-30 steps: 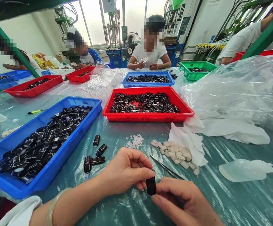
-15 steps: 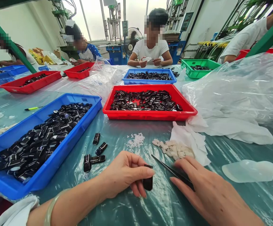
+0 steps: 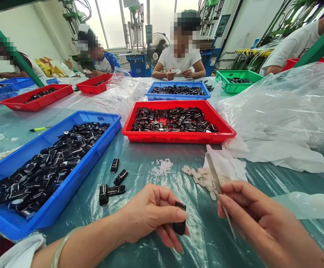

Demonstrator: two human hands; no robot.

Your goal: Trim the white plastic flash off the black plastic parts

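Observation:
Between thumb and fingers, my left hand (image 3: 153, 216) pinches a small glossy black plastic part (image 3: 180, 227). My right hand (image 3: 259, 216) is closed around metal tweezers (image 3: 214, 171), whose tips point up and away from me, apart from the black part. Several similar black parts (image 3: 120, 177) lie loose on the table left of my hands. Beyond the hands are a little heap of white scraps (image 3: 162, 167), a pile of beige flat pieces (image 3: 199, 176) and a crumpled white cloth (image 3: 230, 163).
A blue tray (image 3: 106, 149) full of black parts stands at the left, and a red tray (image 3: 178, 137) of them ahead. Clear plastic sheeting (image 3: 287, 108) bulges at the right, near a translucent bottle (image 3: 307, 204). Co-workers sit across the table (image 3: 139, 156).
My right hand has turned, swinging the tweezers from a slant toward the black part to a steeper angle over the beige pieces. My left hand has shifted slightly right and nearer with the part.

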